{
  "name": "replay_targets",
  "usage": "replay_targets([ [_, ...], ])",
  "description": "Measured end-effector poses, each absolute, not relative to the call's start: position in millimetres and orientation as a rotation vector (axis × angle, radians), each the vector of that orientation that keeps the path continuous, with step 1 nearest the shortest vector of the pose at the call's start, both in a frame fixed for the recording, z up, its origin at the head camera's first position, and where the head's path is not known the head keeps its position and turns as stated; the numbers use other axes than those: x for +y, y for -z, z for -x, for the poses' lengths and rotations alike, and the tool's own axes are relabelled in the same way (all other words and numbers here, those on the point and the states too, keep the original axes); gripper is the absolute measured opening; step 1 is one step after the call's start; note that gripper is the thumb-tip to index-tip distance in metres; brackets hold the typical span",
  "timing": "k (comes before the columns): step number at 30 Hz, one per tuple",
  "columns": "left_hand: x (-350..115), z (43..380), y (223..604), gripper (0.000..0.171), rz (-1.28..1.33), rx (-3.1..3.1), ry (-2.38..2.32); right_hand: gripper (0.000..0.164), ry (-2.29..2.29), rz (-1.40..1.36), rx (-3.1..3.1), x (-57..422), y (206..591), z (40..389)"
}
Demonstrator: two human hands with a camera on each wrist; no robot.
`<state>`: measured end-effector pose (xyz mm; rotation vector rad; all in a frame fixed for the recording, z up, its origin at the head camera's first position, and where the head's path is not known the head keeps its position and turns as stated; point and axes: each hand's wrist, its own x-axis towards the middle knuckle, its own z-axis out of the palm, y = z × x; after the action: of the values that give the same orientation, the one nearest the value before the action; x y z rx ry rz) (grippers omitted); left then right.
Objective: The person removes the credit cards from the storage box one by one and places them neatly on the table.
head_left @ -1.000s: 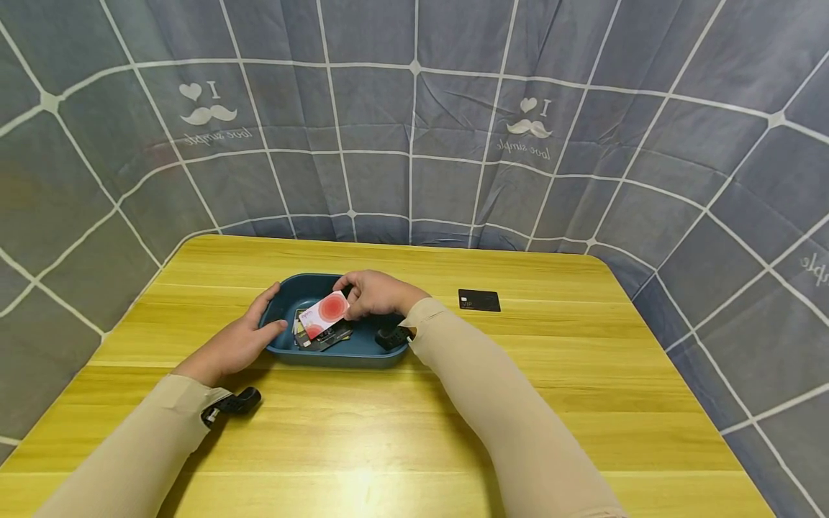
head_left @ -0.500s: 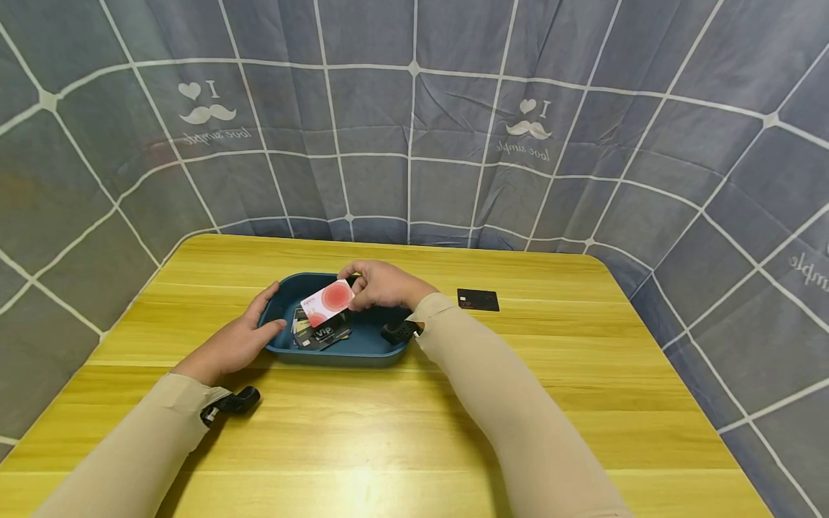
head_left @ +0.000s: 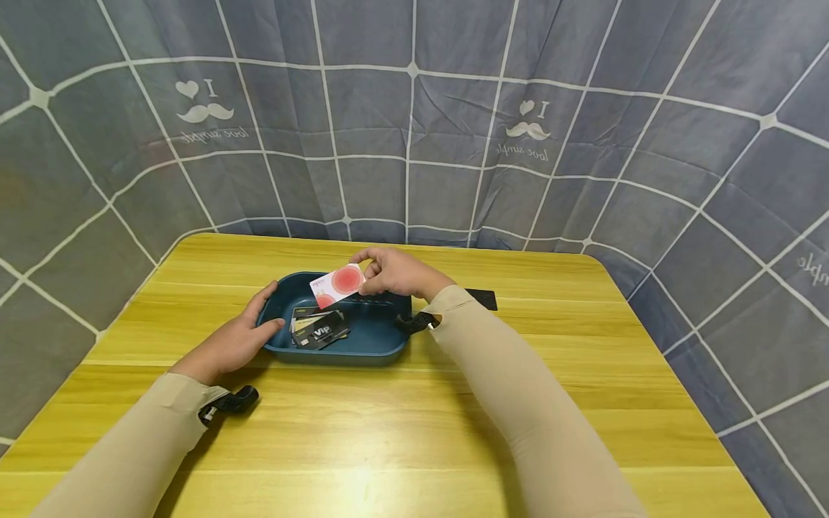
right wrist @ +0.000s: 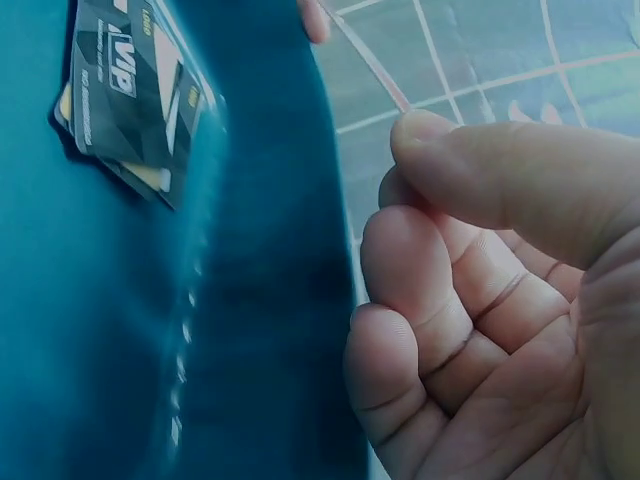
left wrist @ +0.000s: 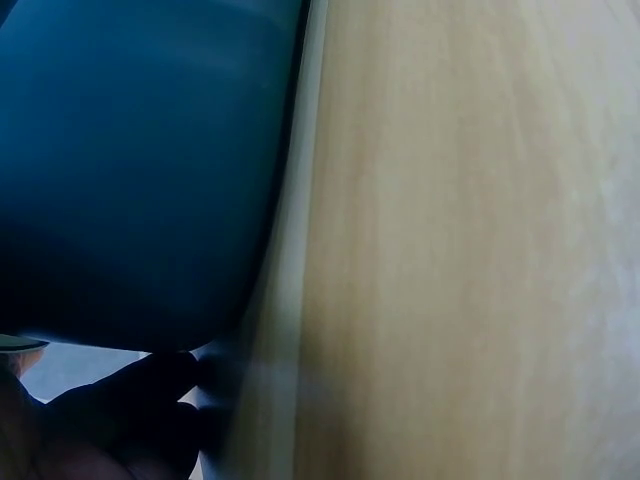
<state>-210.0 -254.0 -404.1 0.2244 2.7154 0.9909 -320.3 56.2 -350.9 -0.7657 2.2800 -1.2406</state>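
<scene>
My right hand (head_left: 398, 273) pinches a white card with red circles (head_left: 338, 285) between thumb and fingertips, raised above the far side of a dark blue plastic bin (head_left: 378, 352). In the right wrist view the card (right wrist: 372, 60) shows as a thin edge leading away from the thumb, with the other fingers curled. My left hand (head_left: 239, 342) holds the left end of the bin, its thumb over the rim. Inside the bin lies a loose pile of cards (head_left: 320, 329), a black "Vip" card (right wrist: 115, 85) on top.
A black card (head_left: 484, 299) lies on the wooden table (head_left: 363, 424) right of the bin, partly hidden by my right sleeve (head_left: 492, 360). A grey gridded curtain (head_left: 453, 194) stands behind and beside the table.
My right hand has lifted the red-circled card off the pile, up and to the right, uncovering the "Vip" card. My left hand has stayed at the bin's end.
</scene>
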Motion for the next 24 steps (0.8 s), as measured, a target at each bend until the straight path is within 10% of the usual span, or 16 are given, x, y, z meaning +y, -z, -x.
replay_targets([
  [24,-243.3,186.2,404.4,0.083,-0.221,2.704,-1.024,0.064,1.384,0.648,2.342,153.9,342.8,313.3],
])
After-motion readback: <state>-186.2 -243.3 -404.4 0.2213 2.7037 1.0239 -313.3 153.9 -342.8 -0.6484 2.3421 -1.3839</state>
